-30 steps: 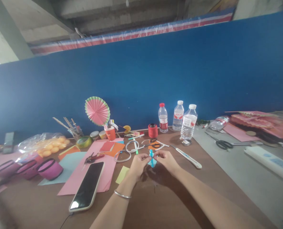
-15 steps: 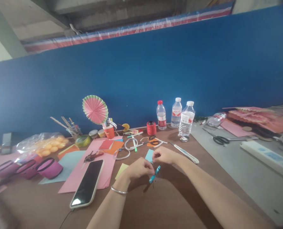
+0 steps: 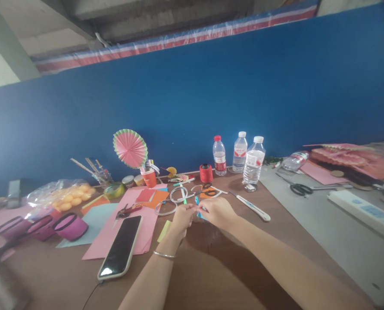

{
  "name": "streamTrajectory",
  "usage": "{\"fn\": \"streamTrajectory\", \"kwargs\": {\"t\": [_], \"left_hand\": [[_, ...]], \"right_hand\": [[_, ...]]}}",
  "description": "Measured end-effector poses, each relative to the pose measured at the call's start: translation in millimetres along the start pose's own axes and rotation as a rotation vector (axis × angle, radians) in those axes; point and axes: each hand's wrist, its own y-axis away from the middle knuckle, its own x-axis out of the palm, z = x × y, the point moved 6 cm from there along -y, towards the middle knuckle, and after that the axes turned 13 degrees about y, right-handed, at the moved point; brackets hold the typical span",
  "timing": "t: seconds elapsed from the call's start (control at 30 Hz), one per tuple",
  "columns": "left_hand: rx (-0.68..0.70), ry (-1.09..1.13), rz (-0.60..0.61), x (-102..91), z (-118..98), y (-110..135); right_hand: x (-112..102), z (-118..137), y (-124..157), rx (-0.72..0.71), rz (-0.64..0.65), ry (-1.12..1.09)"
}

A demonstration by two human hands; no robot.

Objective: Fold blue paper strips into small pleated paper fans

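My left hand [image 3: 182, 218], with a silver bangle [image 3: 164, 254] at its wrist, is closed in a pinch. Against it, fingertips almost meeting, is my right hand [image 3: 219, 212], its fingers also closed. Between them they hold a narrow folded strip of blue paper [image 3: 197, 200], whose end pokes up above the fingers; the rest is mostly covered. A piece of yellow paper [image 3: 163, 231] lies to the left of my left hand. Beyond the hands, black-handled scissors [image 3: 207, 192] rest on orange paper. A white utility knife [image 3: 253, 208] lies to the right.
A phone [image 3: 120, 247] lies on pink sheets [image 3: 93, 249] at the left. Behind stand a red thread spool [image 3: 206, 173], several water bottles [image 3: 254, 163] and a paper fan [image 3: 130, 148] in an orange cup [image 3: 149, 178]. A power strip [image 3: 363, 211] is at the right.
Both hands have moved slightly away from me and come together. The blue strip, earlier hanging below my left fingers, now stands up between both hands, and my right hand grips it too.
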Motion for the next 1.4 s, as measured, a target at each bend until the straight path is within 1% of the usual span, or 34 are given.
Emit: {"fn": "streamTrajectory", "kwargs": {"t": [0.07,0.1,0.13,0.23,0.33,0.5,0.6,0.83,1.03,1.13,1.23,1.4], "left_hand": [[-0.002,0.062,-0.027,-4.2,-1.9,-2.4],[-0.001,0.087,-0.026,-4.6,-3.1,-2.6],[-0.002,0.107,-0.018,-4.0,-4.1,-2.3],[-0.011,0.136,0.018,0.3,-5.0,0.2],[-0.011,0.133,0.023,2.2,-3.6,1.3],[0.042,0.070,0.005,1.4,-5.2,-0.3],[0.079,0.025,-0.002,1.0,-7.2,-0.9],[0.128,-0.082,0.004,1.1,-5.1,-4.7],[0.185,-0.177,0.004,1.6,-7.9,-5.8],[0.220,-0.208,0.008,3.4,-12.0,-3.3],[0.271,-0.229,-0.003,4.7,-18.1,0.6],[0.351,-0.279,-0.017,6.6,-24.9,5.8]], "right_hand": [[4.8,-13.3,4.0,0.083,-0.080,-0.117],[9.9,-21.7,5.2,0.139,-0.094,-0.225],[16.0,-30.9,6.2,0.212,-0.095,-0.342],[30.0,-46.7,5.3,0.289,-0.074,-0.460],[37.4,-50.5,3.4,0.297,-0.032,-0.563],[47.8,-42.2,5.4,0.322,0.055,-0.772],[51.3,-39.1,6.8,0.350,0.059,-0.832],[47.6,-45.4,5.8,0.395,-0.069,-0.814],[49.2,-46.1,7.6,0.463,-0.094,-0.851],[53.3,-45.6,9.3,0.507,-0.075,-0.926],[59.8,-45.3,11.2,0.544,-0.027,-1.017],[65.6,-43.9,12.0,0.545,0.028,-1.141]]}}
